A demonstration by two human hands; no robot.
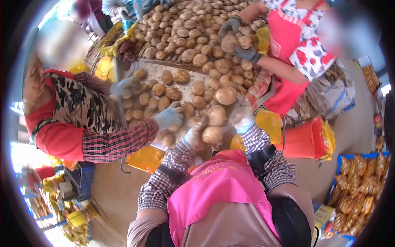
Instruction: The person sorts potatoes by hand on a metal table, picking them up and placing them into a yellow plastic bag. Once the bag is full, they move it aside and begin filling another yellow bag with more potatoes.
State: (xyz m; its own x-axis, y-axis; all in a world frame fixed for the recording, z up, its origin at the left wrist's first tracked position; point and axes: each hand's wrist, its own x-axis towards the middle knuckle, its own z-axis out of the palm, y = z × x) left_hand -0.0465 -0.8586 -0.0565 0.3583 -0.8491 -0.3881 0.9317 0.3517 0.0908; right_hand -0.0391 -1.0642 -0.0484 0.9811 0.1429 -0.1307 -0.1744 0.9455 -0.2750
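Observation:
My left hand (194, 135), in a pale glove, is curled against a large potato (212, 134) at the table's near edge. Another potato (217, 115) lies just beyond it, between my two hands. On the right, my right hand (241, 114), gloved too, is smeared by motion beside a big potato (226, 96). Its fingers are too blurred to show whether they grip anything. Several more potatoes (164, 102) lie on the pale sorting table (187, 86) ahead of my hands.
At left, a co-worker's gloved hand (169, 117) rests on potatoes. Across, another person's gloved hands (242, 47) handle potatoes by a large heap (185, 31). Yellow bags (144, 159) and a red-orange bag (302, 139) hang at the table's edges. Bagged goods (358, 185) fill blue-edged crates at right.

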